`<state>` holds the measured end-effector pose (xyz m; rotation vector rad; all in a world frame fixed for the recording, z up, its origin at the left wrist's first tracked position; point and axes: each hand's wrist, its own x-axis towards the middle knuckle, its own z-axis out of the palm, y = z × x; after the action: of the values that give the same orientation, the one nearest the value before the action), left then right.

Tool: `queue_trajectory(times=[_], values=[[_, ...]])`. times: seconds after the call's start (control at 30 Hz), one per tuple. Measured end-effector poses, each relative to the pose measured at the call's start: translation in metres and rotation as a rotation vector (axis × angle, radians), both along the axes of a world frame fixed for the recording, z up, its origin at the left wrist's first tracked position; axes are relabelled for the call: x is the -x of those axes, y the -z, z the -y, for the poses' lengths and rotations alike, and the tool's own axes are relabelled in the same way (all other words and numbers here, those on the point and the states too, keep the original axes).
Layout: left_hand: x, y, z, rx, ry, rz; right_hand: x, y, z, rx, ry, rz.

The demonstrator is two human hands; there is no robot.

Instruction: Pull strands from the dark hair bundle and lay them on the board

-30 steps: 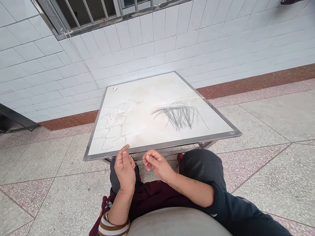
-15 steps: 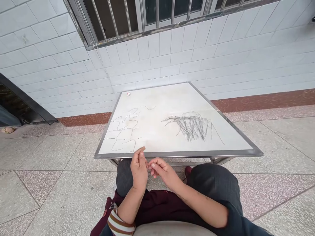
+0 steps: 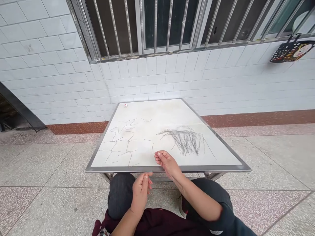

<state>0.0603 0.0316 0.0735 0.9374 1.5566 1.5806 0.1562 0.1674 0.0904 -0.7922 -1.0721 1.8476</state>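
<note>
My right hand (image 3: 167, 163) is over the table's front edge, thumb and fingers pinched together. A thin dark wire (image 3: 153, 147) rises from its fingertips and seems to bend left across the white table top (image 3: 145, 144). My left hand (image 3: 141, 189) is lower, just in front of the edge, its thumb pressed on the fingers; whatever it pinches is too small to make out. Several bent, zigzag wires (image 3: 120, 140) lie spread on the left of the table. A loose heap of straighter dark wires (image 3: 188, 142) lies on the right.
A small red-and-white object (image 3: 125, 105) sits at the table's far left corner. Behind stands a white tiled wall (image 3: 137, 80) with a barred window (image 3: 162, 26). A patterned bag (image 3: 290, 50) hangs at the upper right. My knees are under the table's front edge.
My hands have come apart: the right has moved up over the table edge, while the left stays low. The view has tilted up, bringing the hanging bag into sight.
</note>
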Motion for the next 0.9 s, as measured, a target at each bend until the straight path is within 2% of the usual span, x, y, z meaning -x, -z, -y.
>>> queue_trajectory(times=[0.1,0.27,0.33,0.4,0.47,0.57,0.73,0.9], values=[[0.002,0.006,0.001,0.012,0.017,0.022,0.004,0.000,-0.006,-0.031,0.005,0.024],[0.014,-0.007,0.003,-0.044,-0.096,0.034,0.004,0.010,0.015,-0.094,-0.105,0.016],[0.016,-0.011,0.005,-0.048,-0.099,0.034,0.004,0.011,0.020,-0.085,-0.112,0.018],[0.018,-0.013,0.006,-0.056,-0.095,0.037,0.002,0.009,0.021,-0.067,-0.095,0.024],[0.022,-0.017,0.008,-0.072,-0.143,0.049,-0.001,0.002,0.021,-0.068,-0.109,0.017],[0.031,-0.029,0.009,-0.113,-0.235,0.086,-0.008,-0.009,0.028,-0.086,-0.239,-0.011],[0.036,-0.052,0.012,-0.225,-0.249,0.138,-0.014,-0.017,0.053,-0.032,-0.457,-0.003],[0.031,-0.056,0.014,-0.260,-0.249,0.214,-0.015,-0.015,0.064,-0.026,-0.567,0.024]])
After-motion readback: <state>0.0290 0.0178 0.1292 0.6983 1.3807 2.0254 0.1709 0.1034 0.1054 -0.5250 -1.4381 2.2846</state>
